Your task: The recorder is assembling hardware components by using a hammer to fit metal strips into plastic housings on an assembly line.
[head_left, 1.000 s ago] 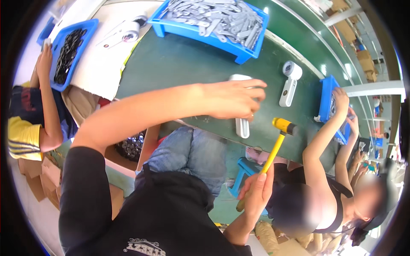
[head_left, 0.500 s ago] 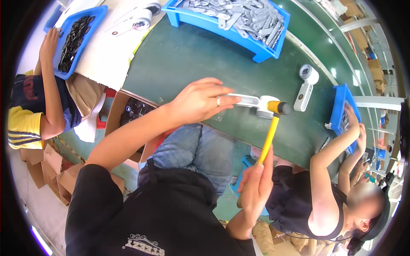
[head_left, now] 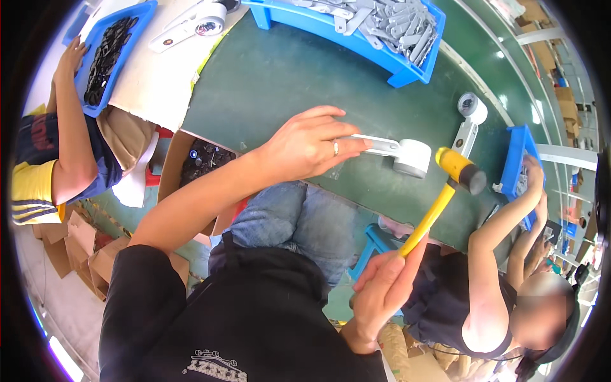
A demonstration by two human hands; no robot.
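Note:
My left hand [head_left: 312, 145] has its fingers closed on the flat handle of a white device [head_left: 412, 157] with a round, drum-shaped head, held at the front edge of the green table. In my right hand [head_left: 389, 283], the fingers wrap around the handle of a yellow mallet [head_left: 426, 219]. Its yellow head with a dark striking face [head_left: 471, 178] is raised just to the right of the device's round head, apart from it. Another white device of the same kind [head_left: 468, 130] lies on the table farther to the right.
A blue crate [head_left: 331, 27] full of grey flat parts stands at the back. Co-workers sit on both sides: one by a blue tray [head_left: 129, 60] of black parts, one reaching into a blue bin [head_left: 511, 169]. White devices [head_left: 184, 28] lie at far left; a cardboard box [head_left: 167, 170] is below.
The mallet head has moved off the device's round head, swinging right and toward me. My left hand and the device have shifted slightly right. The right co-worker's hands moved slightly.

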